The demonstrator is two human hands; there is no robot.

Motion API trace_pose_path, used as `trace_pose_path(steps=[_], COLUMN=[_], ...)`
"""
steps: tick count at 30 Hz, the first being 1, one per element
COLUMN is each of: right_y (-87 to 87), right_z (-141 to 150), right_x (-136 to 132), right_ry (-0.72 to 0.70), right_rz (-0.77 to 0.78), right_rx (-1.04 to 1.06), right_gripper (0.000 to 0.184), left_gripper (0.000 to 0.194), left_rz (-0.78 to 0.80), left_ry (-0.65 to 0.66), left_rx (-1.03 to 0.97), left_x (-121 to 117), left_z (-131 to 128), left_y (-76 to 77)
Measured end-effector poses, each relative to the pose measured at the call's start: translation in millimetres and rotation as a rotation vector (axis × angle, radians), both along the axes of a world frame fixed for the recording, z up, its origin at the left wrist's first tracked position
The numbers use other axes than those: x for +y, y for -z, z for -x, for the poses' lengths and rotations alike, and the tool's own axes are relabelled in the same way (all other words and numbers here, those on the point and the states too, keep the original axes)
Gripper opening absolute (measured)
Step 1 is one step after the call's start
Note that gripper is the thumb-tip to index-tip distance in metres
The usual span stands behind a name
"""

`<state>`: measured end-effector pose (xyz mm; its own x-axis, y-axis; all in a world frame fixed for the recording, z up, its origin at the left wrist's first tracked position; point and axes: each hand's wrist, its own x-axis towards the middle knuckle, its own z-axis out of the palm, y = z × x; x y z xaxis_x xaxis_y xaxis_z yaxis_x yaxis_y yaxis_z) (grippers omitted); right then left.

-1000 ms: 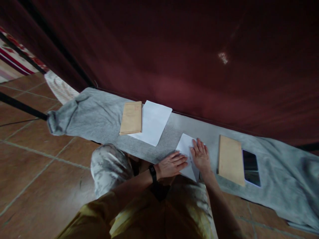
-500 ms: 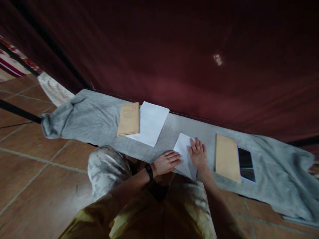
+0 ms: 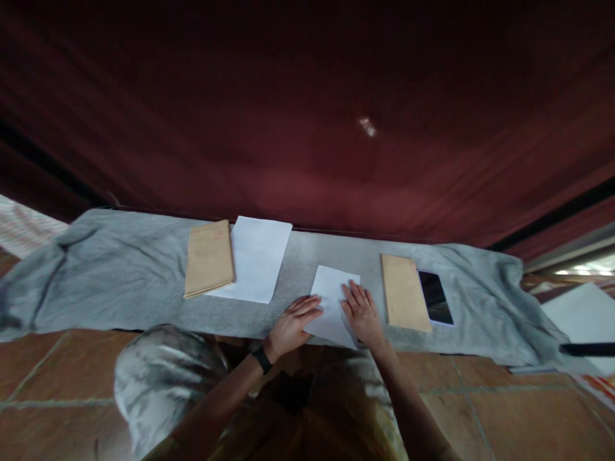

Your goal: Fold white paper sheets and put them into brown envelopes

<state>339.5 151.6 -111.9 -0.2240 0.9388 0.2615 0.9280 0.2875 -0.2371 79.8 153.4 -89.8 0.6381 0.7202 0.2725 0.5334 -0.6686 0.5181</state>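
A small white sheet of paper, apparently folded, lies on the grey cloth in front of me. My left hand rests flat on its left edge, fingers stretched out, a dark band round the wrist. On the right side of the sheet, my right hand lies palm down with its fingers apart. Left of them is a larger stack of white paper, partly covered by several brown envelopes. A single brown envelope lies to the right of my right hand.
A phone with a dark screen sits beside the right envelope. Grey cloth covers the long narrow surface. Dark red fabric hangs along its far edge. Brown floor tiles show below.
The view has turned, bringing the surface nearly level in the picture. Both hands stay on the small sheet; my right hand sits slightly lower on it. Envelopes and phone keep their places.
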Motion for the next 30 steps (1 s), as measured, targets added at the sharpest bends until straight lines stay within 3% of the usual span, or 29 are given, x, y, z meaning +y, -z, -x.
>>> trace_pose_path(steps=[7, 13, 17, 20, 26, 30], right_y=[5.0, 4.3, 2.1, 4.4, 6.4, 1.7], right_z=[-37, -42, -39, -37, -33, -30], right_x=[-28, -56, -55, -51, -46, -49], right_ry=[-0.149, -0.16, -0.158, -0.118, -0.019, -0.034], right_rz=[0.037, 0.052, 0.038, -0.011, 0.024, 0.047], right_rx=[0.239, 0.306, 0.306, 0.34, 0.294, 0.194], right_gripper=[0.051, 0.06, 0.065, 0.055, 0.053, 0.058], left_gripper=[0.063, 0.064, 0.065, 0.068, 0.053, 0.051], left_rz=[0.051, 0.056, 0.031, 0.005, 0.009, 0.057], left_ry=[-0.03, -0.083, -0.038, -0.027, -0.089, -0.029], left_rx=[-0.077, -0.116, -0.093, -0.074, -0.045, -0.057], left_x=[2, -8, -14, -12, 3, 14], left_z=[1, -5, -5, -4, 1, 10], left_y=[4.4, -1.7, -1.1, 0.7, 3.4, 0.7])
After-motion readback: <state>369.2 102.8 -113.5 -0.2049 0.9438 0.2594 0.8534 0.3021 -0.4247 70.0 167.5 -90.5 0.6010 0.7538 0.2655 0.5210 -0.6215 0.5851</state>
